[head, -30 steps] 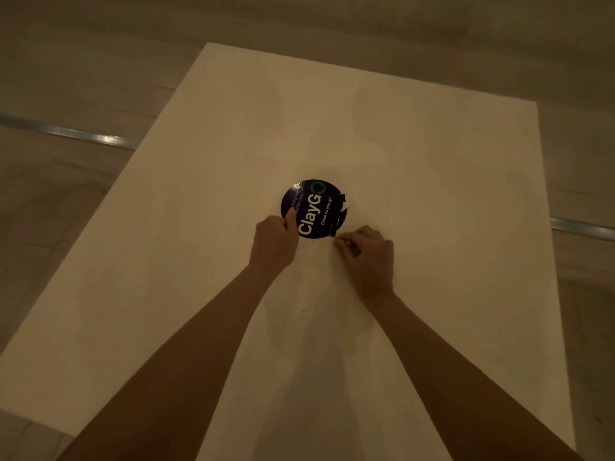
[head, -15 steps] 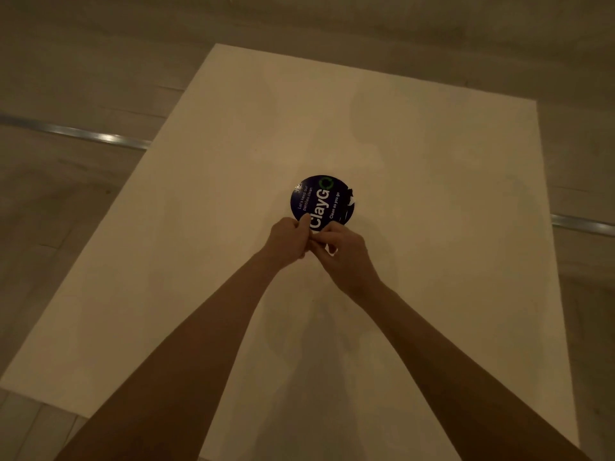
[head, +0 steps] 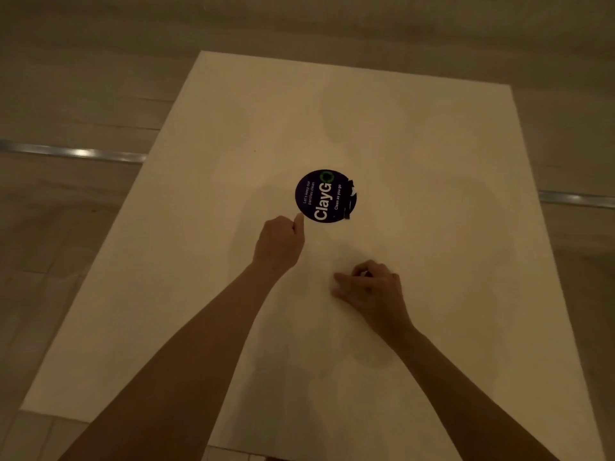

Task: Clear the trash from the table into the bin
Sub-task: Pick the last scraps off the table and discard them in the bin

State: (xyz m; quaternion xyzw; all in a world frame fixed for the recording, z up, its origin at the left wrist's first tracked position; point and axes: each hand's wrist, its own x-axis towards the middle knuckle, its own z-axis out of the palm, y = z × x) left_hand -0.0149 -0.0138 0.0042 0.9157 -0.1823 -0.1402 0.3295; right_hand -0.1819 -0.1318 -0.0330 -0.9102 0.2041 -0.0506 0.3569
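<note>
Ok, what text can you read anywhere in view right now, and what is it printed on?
"ClayG", large white letters, with a green ring of arrows as the final O: on the round dark blue sticker stuck to the white rectangular table.
"Clean as you go": small white print, same sticker.
"Let's keep our pantries clean": small faint print, same sticker.
No other text shows anywhere.

A round dark-blue ClayGo sticker [head: 325,195] is lying flat near the middle of the surface [head: 432,154], its right edge showing ragged and torn.
</note>
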